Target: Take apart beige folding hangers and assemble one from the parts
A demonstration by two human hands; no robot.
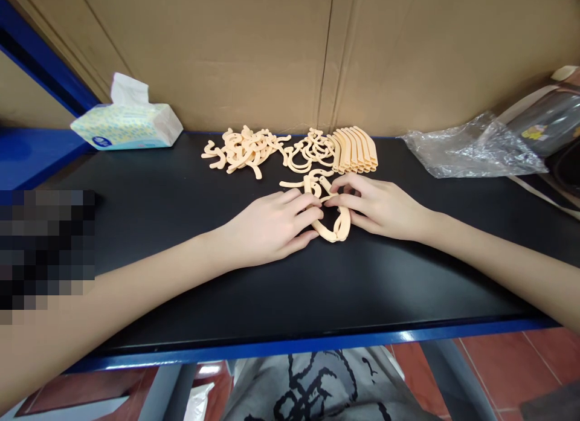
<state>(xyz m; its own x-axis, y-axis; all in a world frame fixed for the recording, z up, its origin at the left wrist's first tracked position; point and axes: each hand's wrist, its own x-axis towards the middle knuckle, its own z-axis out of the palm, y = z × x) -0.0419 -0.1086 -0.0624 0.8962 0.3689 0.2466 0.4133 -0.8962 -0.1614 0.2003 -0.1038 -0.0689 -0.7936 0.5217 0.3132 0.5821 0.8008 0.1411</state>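
Observation:
Cream-coloured curved pieces (334,232) lie together on the black table between my two hands. My left hand (283,224) is at their left side, its fingers bent over the edge of the pieces. From the right, my right hand (378,205) has its thumb and fingers closed on the upper right part of the same pieces. The fingers partly hide where the pieces meet. Just behind the hands is a loose curved piece (292,184), near more hook-shaped parts (312,150).
A pile of curved parts (247,148) and a neat stack (356,149) stand at the back. Tissue pack (129,126) sits back left; a clear plastic bag (475,149) and a dark bag lie right. A cardboard wall (226,58) rises behind the table (362,288).

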